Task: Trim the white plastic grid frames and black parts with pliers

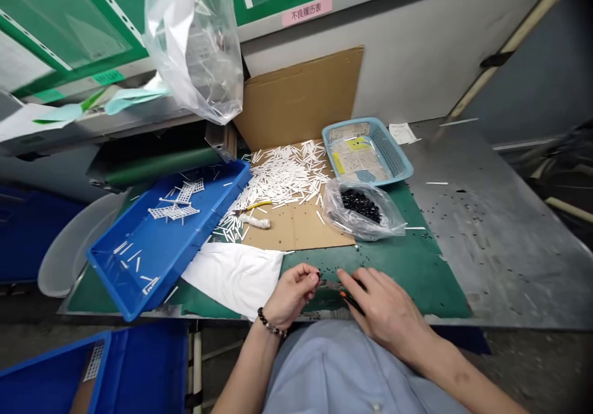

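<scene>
My left hand, with a dark bead bracelet at the wrist, rests at the near edge of the green mat, fingers pinched on something too small to make out. My right hand is just to its right, fingers closed round a small tool with an orange and black handle whose tip points toward the left fingertips. Beyond the hands lie a white cloth, a cardboard sheet covered with several white plastic sticks, and a clear bag of small black parts.
A blue tray with white grid pieces sits tilted at left. A light blue basket holding papers stands behind the bag. A clear plastic bag hangs above. Grey metal tabletop stretches right. Blue bins stand below left.
</scene>
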